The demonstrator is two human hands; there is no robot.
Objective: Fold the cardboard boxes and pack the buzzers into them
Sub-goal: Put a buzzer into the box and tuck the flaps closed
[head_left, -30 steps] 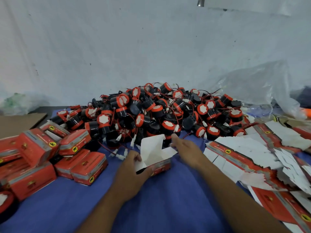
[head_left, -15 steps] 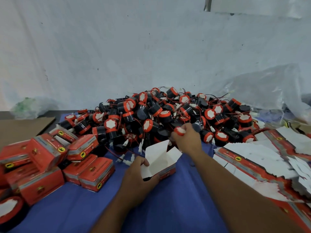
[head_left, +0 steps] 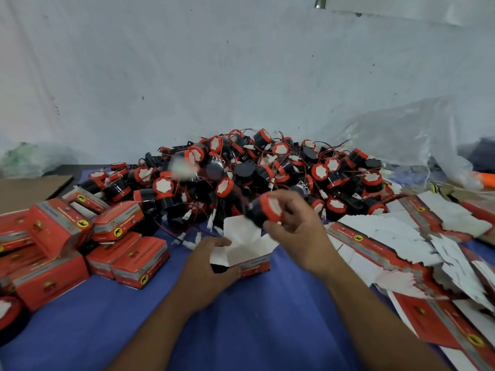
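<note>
Clamping buzzer (head_left: pixel 263 214) in right hand (head_left: pixel 297 231), just above far edge of open box (head_left: pixel 249 250). Gripping box's near wall with left hand (head_left: pixel 211 266), pinning it to counter (head_left: pixel 241 330). Buzzer tilted: black end down-left toward box mouth, red cap up-right. Looks like short drop down-left.

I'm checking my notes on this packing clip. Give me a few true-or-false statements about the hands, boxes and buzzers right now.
1. The right hand grips a buzzer. True.
2. The left hand is off the open box. False: it holds that box on the blue cloth.
3. The closed boxes lie on the person's right. False: they lie on the left; flat cartons lie on the right.
4. The buzzer pile sits beyond the open box. True.
</note>
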